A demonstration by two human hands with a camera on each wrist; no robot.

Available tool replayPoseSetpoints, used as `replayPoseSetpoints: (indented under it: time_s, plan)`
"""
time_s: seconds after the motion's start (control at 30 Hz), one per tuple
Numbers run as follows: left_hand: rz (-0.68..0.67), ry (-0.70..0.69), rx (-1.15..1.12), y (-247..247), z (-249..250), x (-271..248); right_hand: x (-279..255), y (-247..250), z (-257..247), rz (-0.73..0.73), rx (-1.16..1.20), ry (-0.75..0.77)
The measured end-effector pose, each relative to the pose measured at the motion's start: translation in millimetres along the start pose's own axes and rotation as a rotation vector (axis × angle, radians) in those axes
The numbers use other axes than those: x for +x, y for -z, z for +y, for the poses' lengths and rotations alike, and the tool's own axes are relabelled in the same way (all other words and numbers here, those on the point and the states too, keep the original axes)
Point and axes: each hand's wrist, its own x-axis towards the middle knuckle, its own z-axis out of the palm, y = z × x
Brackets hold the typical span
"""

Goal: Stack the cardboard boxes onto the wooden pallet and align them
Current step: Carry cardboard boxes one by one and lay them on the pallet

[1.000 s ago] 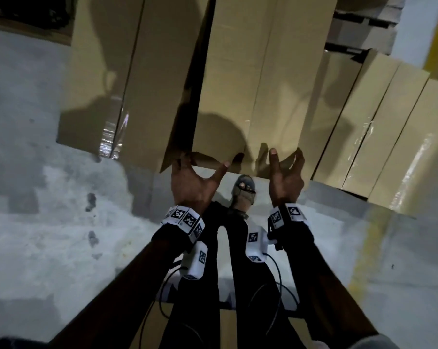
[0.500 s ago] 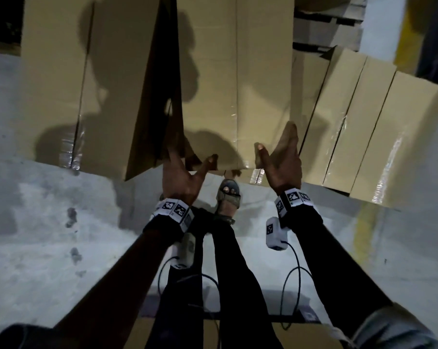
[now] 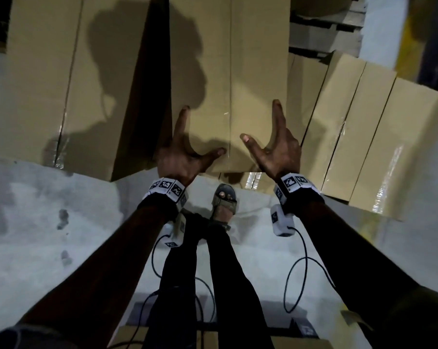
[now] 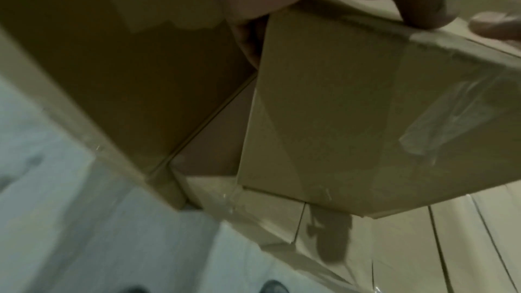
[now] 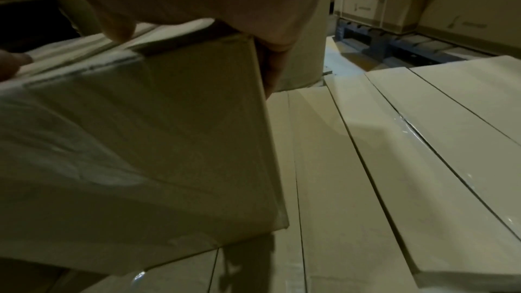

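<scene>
While neighbouring boxes (image 3: 351, 127) crowd its edges, both hands' (image 3: 180, 157) (image 3: 280, 152) grip clasps the cardboard box (image 3: 228, 71).

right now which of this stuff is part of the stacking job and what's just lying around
Part of the job:
- held box, gripped at its near end by left hand and right hand
- stacked boxes lying flat below
- tall box at left

Just around:
- concrete floor
- cables

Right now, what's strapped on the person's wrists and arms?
Each wrist carries a white band of black-and-white square marker tags: left band, right band. A white camera pod with its own tag hangs beneath the right wrist, trailing a black cable; another pod hangs under the left. Sleeves look dark.
</scene>
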Motion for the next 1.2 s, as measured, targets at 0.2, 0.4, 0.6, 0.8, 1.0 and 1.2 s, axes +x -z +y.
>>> replayPoseSetpoints:
  time_s: [0.2,0.4,0.6,0.8,1.0,1.2]
  plan:
    - [0.052,-0.014,0.116,32.1,35.4,-32.4,-16.1,42.3,-15.6,-0.019,-0.082,0.003]
    - [0.077,-0.087,0.123,91.1,82.6,-103.6,-81.3,115.1,-42.8,0.014,-0.049,0.038]
    - [0.069,-0.219,0.144,156.1,124.5,-173.2,-166.0,181.1,-80.8,0.108,0.029,0.004]
    - [0.071,-0.433,0.202,201.3,168.3,-233.4,-254.9,241.1,-114.8,0.31,0.106,-0.085]
    - [0.041,-0.665,0.185,236.1,228.0,-321.3,-363.1,308.7,-126.1,0.59,0.15,-0.169]
    - [0.025,-0.917,0.197,215.1,285.3,-392.3,-448.3,356.0,-102.1,0.855,0.174,-0.237]
